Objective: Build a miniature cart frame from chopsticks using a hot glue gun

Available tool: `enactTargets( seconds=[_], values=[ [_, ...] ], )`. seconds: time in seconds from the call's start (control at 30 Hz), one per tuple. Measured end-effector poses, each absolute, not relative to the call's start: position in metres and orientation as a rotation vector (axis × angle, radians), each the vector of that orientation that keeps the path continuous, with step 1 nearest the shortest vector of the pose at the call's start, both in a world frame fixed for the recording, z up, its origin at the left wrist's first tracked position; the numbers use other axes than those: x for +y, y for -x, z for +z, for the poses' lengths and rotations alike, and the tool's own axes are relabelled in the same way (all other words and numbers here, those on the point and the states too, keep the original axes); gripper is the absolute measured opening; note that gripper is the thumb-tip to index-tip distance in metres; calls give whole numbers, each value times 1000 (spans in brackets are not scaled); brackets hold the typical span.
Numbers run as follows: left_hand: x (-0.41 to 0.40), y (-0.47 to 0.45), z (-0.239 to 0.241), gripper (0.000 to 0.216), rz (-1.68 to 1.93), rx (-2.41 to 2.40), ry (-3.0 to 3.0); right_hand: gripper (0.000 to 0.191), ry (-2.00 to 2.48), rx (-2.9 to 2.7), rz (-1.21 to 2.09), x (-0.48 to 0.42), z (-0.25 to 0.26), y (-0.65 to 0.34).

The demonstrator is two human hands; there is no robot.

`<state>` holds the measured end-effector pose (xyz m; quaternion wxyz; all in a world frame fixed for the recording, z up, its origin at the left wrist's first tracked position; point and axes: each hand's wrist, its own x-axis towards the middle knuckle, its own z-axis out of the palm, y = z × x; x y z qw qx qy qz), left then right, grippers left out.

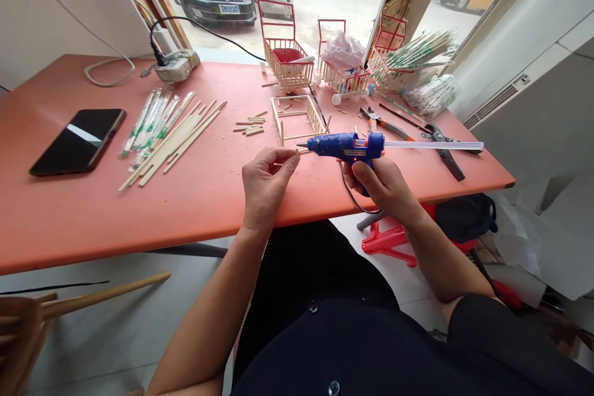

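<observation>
My right hand (378, 182) is closed round the handle of a blue hot glue gun (341, 146), which lies level with its nozzle pointing left. A long clear glue stick (431, 145) sticks out of its back end. Just left of the nozzle, my left hand (269, 182) pinches a short piece of wooden stick (297, 152) between thumb and forefinger. The nozzle is very near the stick's end; whether they touch I cannot tell. Behind the gun, a small open frame of wooden sticks (297, 113) stands on the orange table (208, 210), partly hidden by the gun.
Short cut sticks (251, 124) lie left of the frame, with long sticks (179, 142), wrapped chopsticks (153, 117) and a phone (78, 141) further left. Small stick carts (288, 68) line the window side. Pliers (387, 125) and dark cutters (444, 151) lie right. The gun's cord (355, 195) hangs below.
</observation>
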<state>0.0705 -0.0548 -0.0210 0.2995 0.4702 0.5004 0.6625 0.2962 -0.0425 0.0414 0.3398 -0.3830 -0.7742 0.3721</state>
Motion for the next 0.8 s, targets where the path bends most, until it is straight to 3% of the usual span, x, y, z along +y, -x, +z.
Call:
enactTargets(
  seconds=[0.8],
  values=[
    [-50,-69,-27,20,1756,1224,-1169,69,995,-1976,1032,-41,37,-294]
  ],
)
